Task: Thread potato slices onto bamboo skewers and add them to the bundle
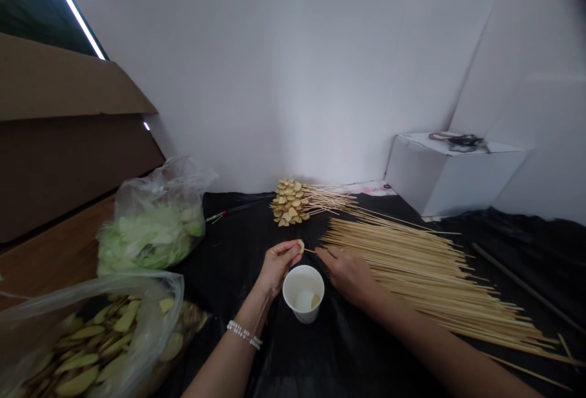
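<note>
Between the fingers of my left hand (280,264) is a pale potato slice (301,245). My right hand (350,273) is closed on a thin wooden skewer (310,251), whose end meets the slice; how deep it goes in cannot be seen. Just below both hands stands a white paper cup (293,306) with one potato piece (315,301) inside. Behind them lies a pile of skewered potato slices (290,199), stick ends pointing right. Many bare wooden skewers (425,270) are spread out beneath and beyond my right forearm.
An open plastic bag of potato slices (82,349) sits at the lower left, with a bag of pale green vegetable pieces (155,233) behind. A pen (216,216) lies near the back edge. A white box (439,172) and dark rod (526,285) are at right.
</note>
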